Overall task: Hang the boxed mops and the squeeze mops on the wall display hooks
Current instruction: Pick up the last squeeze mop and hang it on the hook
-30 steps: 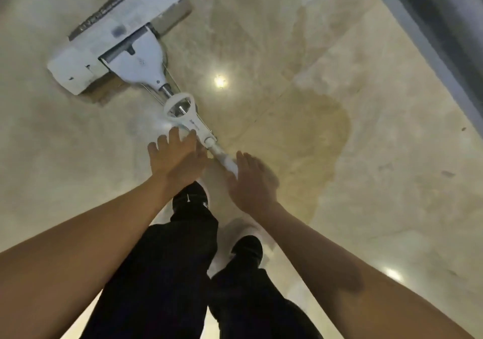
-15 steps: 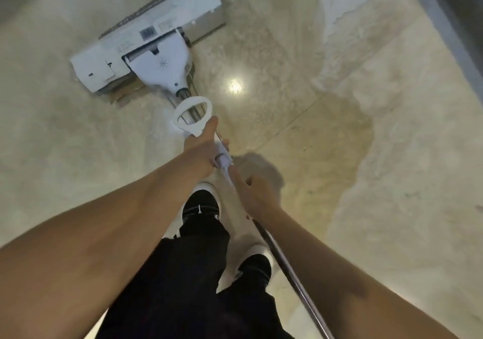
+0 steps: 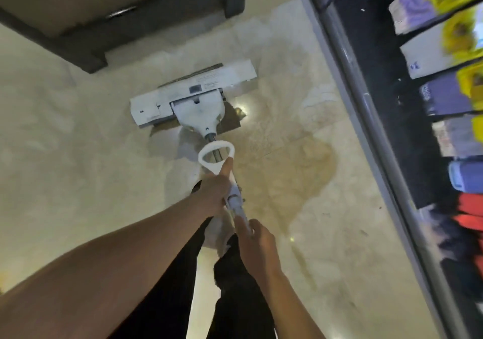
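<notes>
From my remote seat, the biggest thing is the polished stone floor, glossy and patched darker beyond my fingers, with a dark low piece of furniture far ahead and a grey-railed display shelf off to the right of them, stacked with blurred purple, yellow and red packages. The squeeze mop lies ahead of my fingers with its wide white head down at the floor and its shaft running back to me between both hands. My left hand grips the shaft just behind the white loop-shaped squeeze lever, thumb reaching toward the loop; my right hand is curled round the shaft nearer my body. I judge the mop light but head-heavy and long: a stiff pole that will swing if held at one end, so two hands spread along the shaft look right, keeping off the loop, which probably slides. The plastic is smooth and may slip in a loose grip. It is not yet hung, and no hooks show here. The head carries a printed label strip with a dark square mark, but the writing is too blurred to read; the shelf packages are equally unreadable.
</notes>
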Available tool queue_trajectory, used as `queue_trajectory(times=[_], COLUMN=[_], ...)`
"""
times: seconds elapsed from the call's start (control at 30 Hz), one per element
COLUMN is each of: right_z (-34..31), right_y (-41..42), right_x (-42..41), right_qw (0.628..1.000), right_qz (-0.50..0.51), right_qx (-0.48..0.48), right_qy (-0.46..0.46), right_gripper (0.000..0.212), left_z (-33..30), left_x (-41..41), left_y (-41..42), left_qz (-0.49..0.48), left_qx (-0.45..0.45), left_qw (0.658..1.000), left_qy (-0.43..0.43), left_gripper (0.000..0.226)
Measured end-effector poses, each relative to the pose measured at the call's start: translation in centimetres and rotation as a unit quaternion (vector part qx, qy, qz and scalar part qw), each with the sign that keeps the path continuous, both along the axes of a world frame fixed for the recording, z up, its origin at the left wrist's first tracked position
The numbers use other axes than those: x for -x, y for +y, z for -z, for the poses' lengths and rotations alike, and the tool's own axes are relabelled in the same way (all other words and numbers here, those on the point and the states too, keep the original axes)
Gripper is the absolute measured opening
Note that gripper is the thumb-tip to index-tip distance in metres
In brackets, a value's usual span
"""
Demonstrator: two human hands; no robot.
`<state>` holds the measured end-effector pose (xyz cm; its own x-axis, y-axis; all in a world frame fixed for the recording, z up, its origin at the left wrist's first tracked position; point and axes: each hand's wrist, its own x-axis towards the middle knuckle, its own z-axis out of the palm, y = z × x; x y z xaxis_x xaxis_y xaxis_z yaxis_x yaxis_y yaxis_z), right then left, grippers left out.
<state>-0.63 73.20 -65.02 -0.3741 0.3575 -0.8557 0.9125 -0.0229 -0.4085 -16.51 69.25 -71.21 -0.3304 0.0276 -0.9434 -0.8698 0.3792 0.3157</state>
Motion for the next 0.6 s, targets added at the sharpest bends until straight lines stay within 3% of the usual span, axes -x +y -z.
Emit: queue_trajectory(times=[0.23, 0.47, 0.6], right_z=[-12.9, -20.4, -24.5], right_y=[1.9, 4.2, 4.9], right_x=[-0.4, -2.0, -1.7], right_qw=[0.990, 0.954, 0.925], right_qz=[-0.030, -0.115, -0.146], right_qx=[-0.026, -0.043, -0.077], right_qy=[0.135, 0.274, 0.343], right_gripper=[0.038, 0.027, 0.036], left_z=[-17.3, -31.3, -38.5], left_x=[-0.1, -3.2, -5.3], left_y=[0.6, 0.5, -0.6], left_qz=[-0.069, -0.099, -0.120], left_qx=[-0.064, -0.097, -0.078], left_qw=[0.986, 0.944, 0.907], left_qy=[0.138, 0.299, 0.397], left_gripper=[0.035, 0.035, 0.036])
